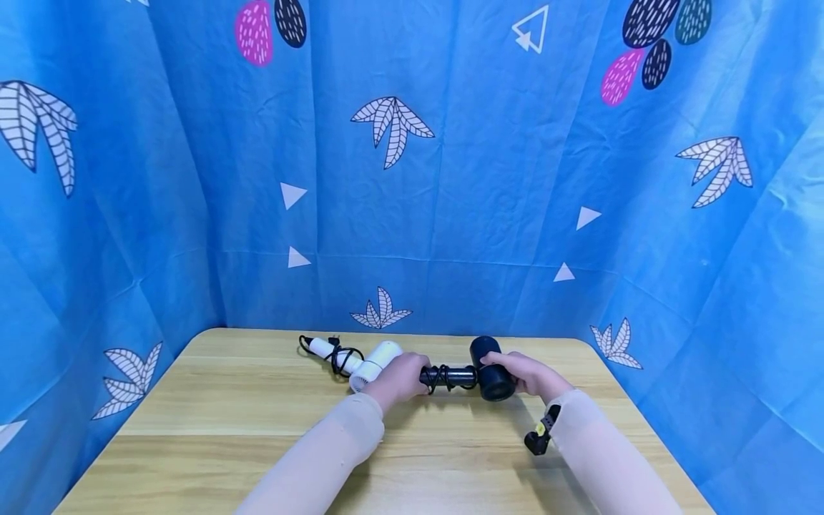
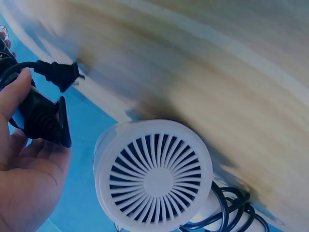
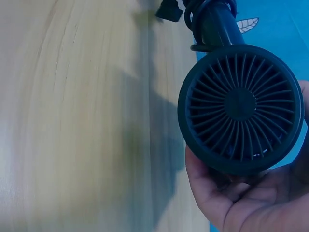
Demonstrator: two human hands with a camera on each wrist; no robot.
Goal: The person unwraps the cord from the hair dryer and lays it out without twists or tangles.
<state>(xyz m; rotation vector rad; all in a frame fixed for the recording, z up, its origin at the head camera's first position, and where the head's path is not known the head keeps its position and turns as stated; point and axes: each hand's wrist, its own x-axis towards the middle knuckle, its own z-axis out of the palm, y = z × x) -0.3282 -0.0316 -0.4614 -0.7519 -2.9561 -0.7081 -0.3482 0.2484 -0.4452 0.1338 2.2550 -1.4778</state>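
A black hair dryer (image 1: 494,383) is held between both hands, its cord (image 1: 440,378) wound round the handle. My left hand (image 1: 407,377) grips the handle's end; the left wrist view shows thumb and fingers round it beside the black plug (image 2: 60,75). Around the barrel's right side, my right hand (image 1: 524,372) holds the dryer's head, with the slatted round grille (image 3: 240,104) facing the right wrist camera. A white hair dryer (image 1: 380,361) lies on the table just left of my left hand, its black cord (image 1: 341,357) wrapped about its handle. My left hand partly hides its head.
The light wooden table (image 1: 257,443) ends at a rounded far edge. Blue patterned cloth (image 1: 399,214) hangs behind it and along both sides. A small black device (image 1: 539,436) with a yellow patch is fixed at the right sleeve cuff.
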